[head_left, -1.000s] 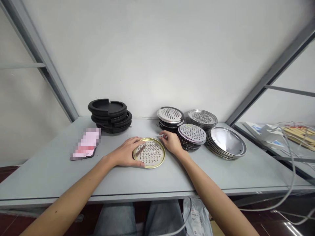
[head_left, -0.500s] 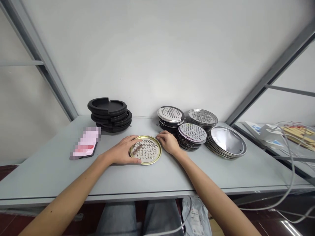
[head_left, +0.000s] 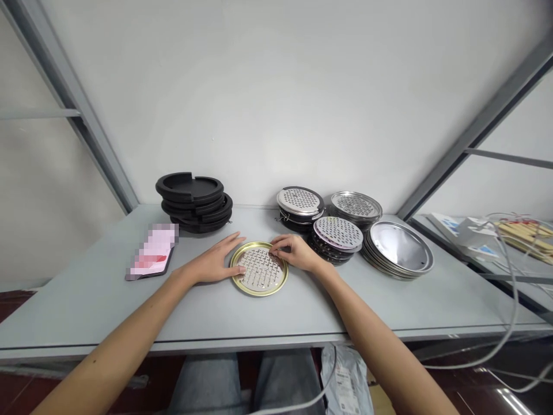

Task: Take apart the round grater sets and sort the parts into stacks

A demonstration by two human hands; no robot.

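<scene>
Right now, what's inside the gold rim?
A perforated metal disc lies inside the gold rim. The left hand and right hand cover small parts; whatever lies beneath the disc is hidden.

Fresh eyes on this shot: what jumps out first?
The gold-rimmed grater disc, mid-table, with the left hand at its left edge and the right hand at its right. Then the black stack, back left, and the shiny-topped metal stack, right.
</scene>
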